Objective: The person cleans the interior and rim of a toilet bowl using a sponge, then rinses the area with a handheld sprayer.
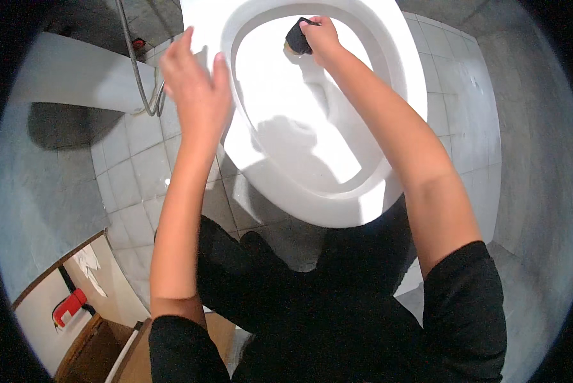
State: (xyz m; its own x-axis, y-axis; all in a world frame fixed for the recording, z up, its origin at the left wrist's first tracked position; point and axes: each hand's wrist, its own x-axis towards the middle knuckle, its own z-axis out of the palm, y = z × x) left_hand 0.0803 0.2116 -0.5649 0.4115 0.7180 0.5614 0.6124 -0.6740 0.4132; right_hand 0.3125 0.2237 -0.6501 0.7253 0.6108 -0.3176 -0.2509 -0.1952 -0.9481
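Note:
A white ceramic toilet bowl stands right in front of me, its inner walls brightly lit. Inside it, near the back wall, my right hand grips a black scouring pad. A yellowish layer shows along the pad's lower edge, close to or against the ceramic. My left hand is over the left edge of the toilet, slightly blurred, its fingers apart and nothing visible in it. I cannot tell whether it touches the ceramic.
To the left, a metal shower hose hangs in a loop beside a white ledge. Light floor tiles surround the toilet. At lower left are a red object and brown wooden furniture. A grey wall rises on the right.

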